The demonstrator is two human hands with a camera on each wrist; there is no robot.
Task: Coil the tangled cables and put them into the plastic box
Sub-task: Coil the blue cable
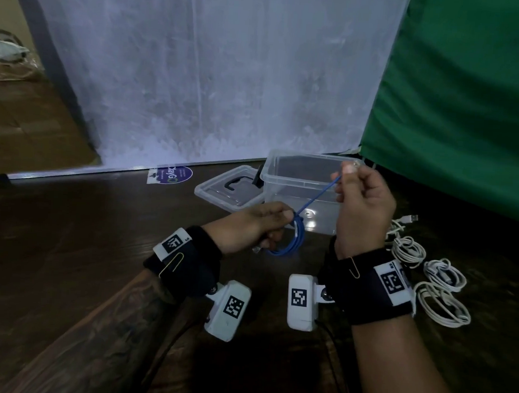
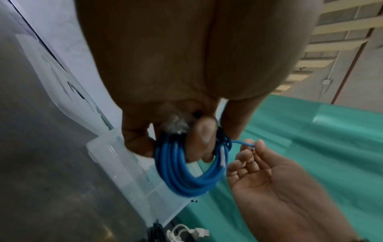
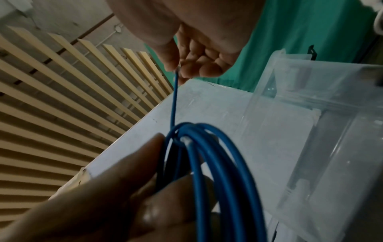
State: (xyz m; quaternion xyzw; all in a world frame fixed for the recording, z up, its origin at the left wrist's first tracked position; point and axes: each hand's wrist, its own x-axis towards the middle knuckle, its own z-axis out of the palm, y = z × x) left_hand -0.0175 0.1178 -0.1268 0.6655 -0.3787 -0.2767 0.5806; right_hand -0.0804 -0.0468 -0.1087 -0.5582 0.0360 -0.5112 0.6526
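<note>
My left hand [image 1: 276, 224] grips a coil of blue cable [image 1: 290, 246] just above the dark table, in front of the clear plastic box [image 1: 282, 194]. In the left wrist view the fingers curl through the blue coil [image 2: 186, 173]. A taut free strand [image 1: 319, 195] runs up from the coil to my right hand [image 1: 349, 179], which pinches its end near a clear connector [image 1: 353, 165] over the box's front right corner. The right wrist view shows the strand [image 3: 174, 101] leading from the right hand's fingers [image 3: 194, 65] down to the coil [image 3: 219, 163]. The box holds nothing.
The box's clear lid [image 1: 222, 194] with a dark handle lies to the left of the box. Several white cables [image 1: 438, 283] lie in loose coils on the table at the right. A white sheet and a green cloth [image 1: 464, 102] hang behind.
</note>
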